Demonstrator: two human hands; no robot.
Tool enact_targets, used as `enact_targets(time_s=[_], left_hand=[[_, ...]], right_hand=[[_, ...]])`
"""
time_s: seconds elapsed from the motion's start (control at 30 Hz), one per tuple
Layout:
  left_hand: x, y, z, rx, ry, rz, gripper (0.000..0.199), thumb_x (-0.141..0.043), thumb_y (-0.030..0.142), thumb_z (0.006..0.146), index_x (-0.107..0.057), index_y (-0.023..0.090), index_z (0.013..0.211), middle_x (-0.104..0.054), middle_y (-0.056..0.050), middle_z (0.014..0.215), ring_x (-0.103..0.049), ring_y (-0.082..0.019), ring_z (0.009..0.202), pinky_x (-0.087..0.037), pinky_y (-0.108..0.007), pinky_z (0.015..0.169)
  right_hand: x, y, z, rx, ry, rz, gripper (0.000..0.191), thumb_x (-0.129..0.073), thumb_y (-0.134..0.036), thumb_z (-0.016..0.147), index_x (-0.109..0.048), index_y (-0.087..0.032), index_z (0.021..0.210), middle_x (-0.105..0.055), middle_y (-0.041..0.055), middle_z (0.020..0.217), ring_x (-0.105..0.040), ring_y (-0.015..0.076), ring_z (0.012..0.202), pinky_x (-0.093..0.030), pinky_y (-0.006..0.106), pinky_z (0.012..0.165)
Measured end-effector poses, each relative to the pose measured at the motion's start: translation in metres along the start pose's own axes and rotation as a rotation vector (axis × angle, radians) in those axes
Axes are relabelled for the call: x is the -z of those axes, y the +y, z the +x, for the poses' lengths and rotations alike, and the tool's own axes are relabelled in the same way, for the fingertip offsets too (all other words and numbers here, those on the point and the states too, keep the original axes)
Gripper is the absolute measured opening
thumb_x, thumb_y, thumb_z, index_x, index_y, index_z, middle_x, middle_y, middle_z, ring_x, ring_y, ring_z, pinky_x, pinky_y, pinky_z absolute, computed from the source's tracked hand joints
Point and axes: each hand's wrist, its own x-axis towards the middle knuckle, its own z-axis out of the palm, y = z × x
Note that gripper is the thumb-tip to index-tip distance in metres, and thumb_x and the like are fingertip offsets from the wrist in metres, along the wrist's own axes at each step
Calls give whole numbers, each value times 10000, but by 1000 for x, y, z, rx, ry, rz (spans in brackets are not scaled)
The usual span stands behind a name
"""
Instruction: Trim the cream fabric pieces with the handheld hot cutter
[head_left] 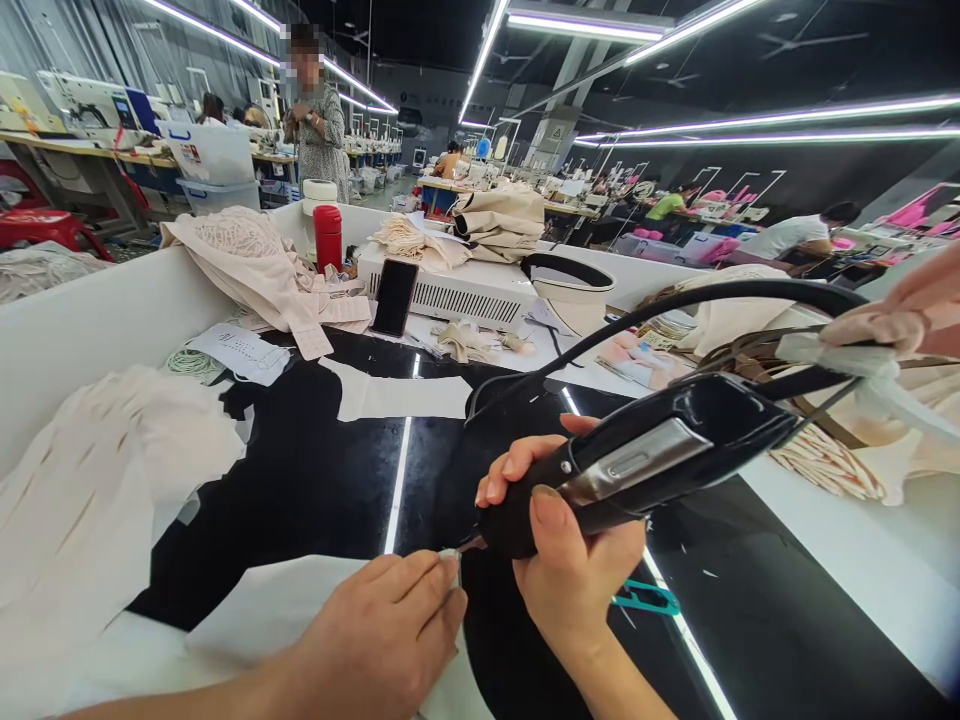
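My right hand [574,545] is wrapped around a black corded handheld power tool [637,455] with a silver lever along its side. The tool tilts down to the left, and its narrow metal tip [472,543] meets the fingertips of my left hand [394,625]. The fingers of my left hand are pinched on a small bit of white cloth right at that tip. A larger piece of white cloth [281,605] lies beneath my left wrist. Beside my right wrist is a small teal plastic-looking object [646,597], partly hidden.
White slit cloth [112,480] is heaped at left on the glossy black tabletop [300,480]. Behind stand a phone [395,297], a red bottle [328,238] and a white vented box [465,300]. The tool's black cable [675,298] arches to pale wrapping at right. A person [319,130] stands beyond.
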Motion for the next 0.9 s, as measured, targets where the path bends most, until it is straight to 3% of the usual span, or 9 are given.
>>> enact_targets(time_s=[0.2, 0.9], left_hand=[[-2, 0, -5, -18, -50, 13, 163, -547, 154, 1032, -679, 85, 1098, -768, -109, 1114, -729, -203, 1006, -585, -286, 781], [-7, 1, -6, -3, 13, 35, 150, -563, 156, 1023, -696, 94, 1048, -773, -107, 1094, -713, -202, 997, -567, -291, 763]], right_hand=[[0, -1, 0, -8, 7, -5, 432, -796, -392, 863, -547, -267, 1192, -627, -42, 790, -618, 135, 563, -575, 296, 500], [1, -1, 2, 7, 11, -1, 417, -790, -400, 855, -561, -282, 1184, -623, -47, 778, -603, 142, 555, -564, 314, 502]])
